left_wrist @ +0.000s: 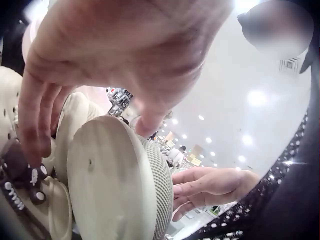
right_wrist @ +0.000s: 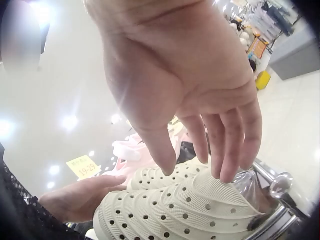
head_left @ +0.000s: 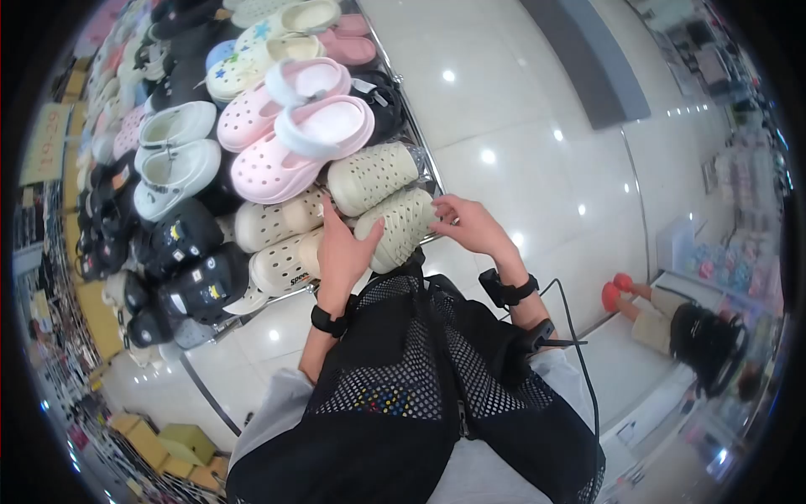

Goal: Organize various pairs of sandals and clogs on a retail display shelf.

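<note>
Cream clog (head_left: 407, 220) clamped in my left grip (head_left: 342, 248); right grip (head_left: 470, 225) relaxed apart, fingertips touching its toe. A careless tug could topple the pink clogs (head_left: 311, 143) beyond.

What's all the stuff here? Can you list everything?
held clog: one, cream, between both hands
cream clogs: several, cream, rack's near end
pink clogs: several, pink, above the cream ones
white clogs: at least two, white, left of pink
black clogs: many, black, rack's left side
rack: one, silver, under the clogs
floor: one, white, shiny tiles
red shoes: two, red, on someone crouching, right
left hand: one, grips the held clog
right hand: one, fingertips touch the held clog
</note>
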Demonstrator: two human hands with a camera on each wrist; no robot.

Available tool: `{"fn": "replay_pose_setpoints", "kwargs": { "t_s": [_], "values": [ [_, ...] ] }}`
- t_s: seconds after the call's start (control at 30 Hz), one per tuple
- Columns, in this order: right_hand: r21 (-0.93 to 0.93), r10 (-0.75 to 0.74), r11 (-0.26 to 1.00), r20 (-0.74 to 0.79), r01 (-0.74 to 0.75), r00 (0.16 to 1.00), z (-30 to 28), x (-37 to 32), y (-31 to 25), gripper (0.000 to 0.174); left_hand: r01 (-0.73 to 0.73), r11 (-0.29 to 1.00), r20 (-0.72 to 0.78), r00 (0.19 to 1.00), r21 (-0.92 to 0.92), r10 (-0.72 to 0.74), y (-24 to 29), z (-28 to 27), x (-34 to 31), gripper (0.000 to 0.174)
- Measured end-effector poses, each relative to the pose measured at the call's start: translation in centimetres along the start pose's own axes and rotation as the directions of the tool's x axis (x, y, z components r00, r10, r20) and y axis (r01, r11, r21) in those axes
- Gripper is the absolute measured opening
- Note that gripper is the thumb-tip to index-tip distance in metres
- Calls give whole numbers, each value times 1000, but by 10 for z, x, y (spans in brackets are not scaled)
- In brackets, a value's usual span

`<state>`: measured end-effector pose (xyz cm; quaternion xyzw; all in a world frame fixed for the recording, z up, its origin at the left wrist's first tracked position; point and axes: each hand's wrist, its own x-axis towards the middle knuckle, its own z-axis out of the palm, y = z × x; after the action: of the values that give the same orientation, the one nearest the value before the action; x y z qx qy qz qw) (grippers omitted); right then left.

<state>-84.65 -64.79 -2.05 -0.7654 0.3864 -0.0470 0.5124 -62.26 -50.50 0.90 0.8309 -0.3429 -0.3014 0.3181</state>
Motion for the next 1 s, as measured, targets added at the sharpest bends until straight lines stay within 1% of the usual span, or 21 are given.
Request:
{"fn": "replay_pose_setpoints", "kwargs": {
  "t_s": [0.03, 0.07, 0.1, 0.17, 0.3, 0.37, 0.4, 0.47, 0.5, 0.57, 0.6, 0.63, 0.7, 0.73, 0.77, 0.8, 0.83, 0.87, 0.9, 0.97, 1.0],
  "values": [
    [-34, -24, 999, 63, 26, 998, -1, 10, 1, 45, -17, 999, -10, 1000, 39, 17, 3, -1, -4, 111],
    [-4, -46, 999, 127, 47, 991, -2, 18, 4, 43, 48, 996, 46, 998, 81, -52, 8, -5, -8, 111],
    [-10, -64, 998, 146, 66, 987, -6, 27, -2, 43, 61, 995, 22, 998, 74, -63, 9, -5, -8, 111],
    [-45, 50, 998, 224, -41, 973, -10, 37, -10, 40, 108, 983, 152, 980, 151, -131, 5, -5, -12, 113],
    [-77, 2, 997, 323, 24, 946, -17, 55, -5, 37, 207, 975, 121, 969, 78, -216, 2, 4, -18, 109],
    [-51, 60, 998, 426, -42, 903, -24, 62, -7, 36, 190, 980, 121, 973, 59, -196, 8, 10, -24, 95],
    [-56, 51, 998, 446, -29, 894, -27, 65, -4, 36, 209, 977, 104, 971, 53, -213, 7, 14, -26, 95],
    [-2, -12, 1000, 559, 16, 829, -32, 72, 8, 38, 280, 948, 74, 960, -149, -271, -2, 24, -27, 75],
    [-5, -22, 1000, 580, 31, 815, -38, 73, 14, 38, 295, 943, 53, 956, -158, -290, -6, 28, -28, 75],
    [9, -189, 973, 594, 229, 782, -50, 75, 25, 36, 299, 938, -35, 950, -174, -310, -13, 35, -31, 64],
    [16, -201, 970, 617, 244, 761, -59, 76, 31, 36, 321, 937, -117, 934, -141, -338, -14, 42, -31, 62],
    [10, -213, 964, 631, 267, 746, -71, 77, 37, 37, 339, 929, -141, 923, -146, -359, -8, 51, -33, 62],
    [22, -252, 949, 650, 314, 717, -95, 84, 49, 39, 474, 866, -341, 849, 156, -403, 4, 58, -30, 61],
    [2, -228, 954, 652, 298, 723, -111, 85, 55, 39, 489, 857, -342, 843, 162, -416, 19, 56, -29, 60],
    [-15, -197, 962, 656, 273, 729, -124, 84, 64, 40, 502, 850, -356, 833, 162, -424, 13, 58, -29, 60],
    [-7, -204, 960, 666, 279, 718, -136, 82, 72, 40, 438, 897, -361, 848, 64, -389, -3, 59, -30, 59],
    [-24, -177, 967, 649, 252, 740, -150, 79, 77, 40, 363, 931, -370, 860, -39, -351, 2, 59, -32, 57],
    [-40, -156, 972, 630, 232, 761, -163, 81, 81, 40, 404, 896, -334, 832, -184, -444, 5, 59, -32, 59],
    [-38, -171, 967, 637, 252, 752, -175, 83, 85, 40, 403, 895, -354, 822, -190, -446, 10, 60, -31, 59],
    [1, -165, 978, 617, 209, 769, -200, 80, 88, 41, 388, 909, -362, 834, -153, -417, 21, 61, -33, 68],
    [2, -177, 974, 628, 226, 758, -208, 82, 93, 41, 376, 902, -362, 827, -214, -430, 23, 64, -35, 70]
  ]
}}
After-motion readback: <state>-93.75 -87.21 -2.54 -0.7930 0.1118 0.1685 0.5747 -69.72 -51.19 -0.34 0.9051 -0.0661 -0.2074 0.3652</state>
